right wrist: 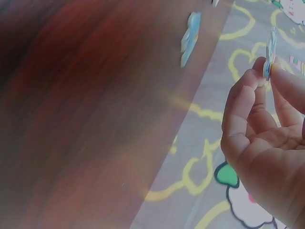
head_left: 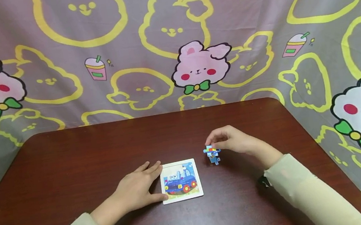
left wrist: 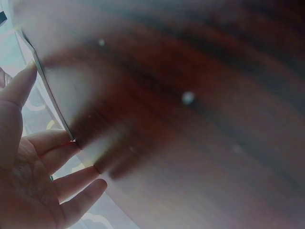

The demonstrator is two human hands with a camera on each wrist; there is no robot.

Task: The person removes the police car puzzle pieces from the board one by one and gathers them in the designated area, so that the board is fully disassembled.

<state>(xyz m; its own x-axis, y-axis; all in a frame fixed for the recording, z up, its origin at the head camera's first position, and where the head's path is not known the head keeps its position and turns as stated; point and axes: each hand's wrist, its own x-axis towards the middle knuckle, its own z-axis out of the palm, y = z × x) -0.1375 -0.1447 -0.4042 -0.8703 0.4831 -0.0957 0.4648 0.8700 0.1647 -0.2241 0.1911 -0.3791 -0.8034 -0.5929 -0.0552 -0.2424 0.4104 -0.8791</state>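
Observation:
A square jigsaw puzzle point(head_left: 180, 184) in a white frame lies flat on the table, showing a blue cartoon car with red wheels. Pale bare board shows at its upper left. My left hand point(head_left: 132, 191) rests at the frame's left edge, fingers extended; the left wrist view shows thumb point(left wrist: 23, 86) and forefinger along that edge. To the puzzle's right, my right hand point(head_left: 234, 141) pinches a small puzzle piece point(right wrist: 270, 53) between thumb and fingertips, raised above the table. Below it in the head view lies another blue puzzle piece point(head_left: 215, 159), partly covered by the held one.
The dark reddish-brown table point(head_left: 103, 149) has rounded far corners. Behind it and along both sides hangs a grey-pink curtain point(head_left: 139, 4) with yellow bear outlines and rabbit faces.

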